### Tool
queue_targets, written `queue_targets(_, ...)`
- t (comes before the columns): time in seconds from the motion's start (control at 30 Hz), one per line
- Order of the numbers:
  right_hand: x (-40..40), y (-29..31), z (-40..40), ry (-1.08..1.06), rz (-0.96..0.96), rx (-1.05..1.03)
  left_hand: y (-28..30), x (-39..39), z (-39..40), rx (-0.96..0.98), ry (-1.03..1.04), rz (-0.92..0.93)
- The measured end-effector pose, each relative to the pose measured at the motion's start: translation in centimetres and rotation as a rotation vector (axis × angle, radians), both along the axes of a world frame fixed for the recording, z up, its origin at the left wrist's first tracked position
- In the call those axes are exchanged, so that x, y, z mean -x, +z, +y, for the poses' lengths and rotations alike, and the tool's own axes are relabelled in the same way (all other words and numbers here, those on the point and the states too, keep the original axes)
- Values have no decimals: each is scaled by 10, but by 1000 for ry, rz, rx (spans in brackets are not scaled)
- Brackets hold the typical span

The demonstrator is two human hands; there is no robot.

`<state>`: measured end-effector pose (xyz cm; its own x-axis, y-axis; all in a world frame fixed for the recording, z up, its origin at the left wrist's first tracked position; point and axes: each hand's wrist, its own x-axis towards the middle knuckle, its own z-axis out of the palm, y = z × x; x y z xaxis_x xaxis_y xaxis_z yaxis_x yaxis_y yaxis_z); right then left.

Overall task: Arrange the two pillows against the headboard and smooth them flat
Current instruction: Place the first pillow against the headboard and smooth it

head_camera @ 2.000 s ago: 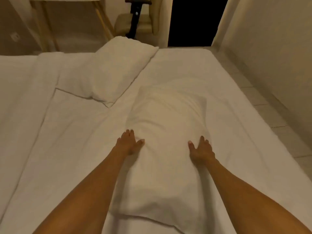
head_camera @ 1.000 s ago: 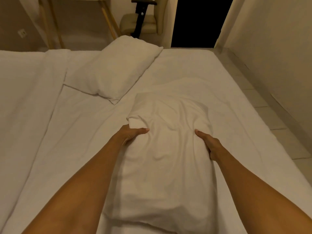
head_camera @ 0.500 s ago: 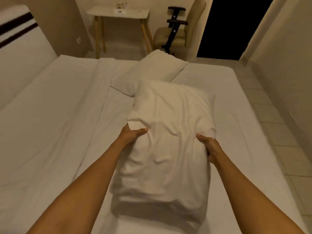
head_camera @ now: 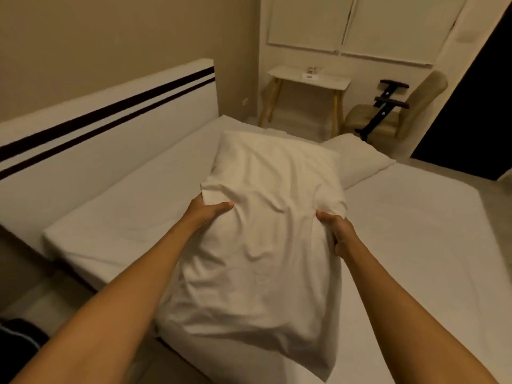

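carrying the first pillow [head_camera: 266, 239] clear of the bed [head_camera: 415, 245] — left hand [head_camera: 206, 214] and right hand [head_camera: 336, 234] each clench a side edge. second pillow [head_camera: 363, 159] lies behind it on the mattress. next move, judged: swing left and lay it against the headboard [head_camera: 105, 134].

Headboard [head_camera: 110, 139] at left along the bed [head_camera: 415, 245], held pillow [head_camera: 263, 245] above the bed between left hand [head_camera: 206, 214] and right hand [head_camera: 339, 235], second pillow [head_camera: 360, 159] behind it on the bed, table [head_camera: 310, 79] and chair [head_camera: 393, 117] beyond the bed
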<state>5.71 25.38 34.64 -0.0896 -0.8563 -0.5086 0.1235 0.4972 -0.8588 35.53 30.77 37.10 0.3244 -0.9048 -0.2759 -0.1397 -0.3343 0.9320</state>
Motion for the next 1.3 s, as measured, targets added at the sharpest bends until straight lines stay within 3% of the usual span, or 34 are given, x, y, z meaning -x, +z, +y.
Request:
queue_targets(0.27, -177, 10, 4, 186, 12, 25, 4, -163, 63, 4, 204, 56)
queue_targets(0.63, -383, -20, 8, 258, 0, -41, -18, -362, 89, -57, 265, 83)
queue_targets(1.3, -559, -83, -146, 290, 75, -191, -84, -551, -68, -200, 254, 114)
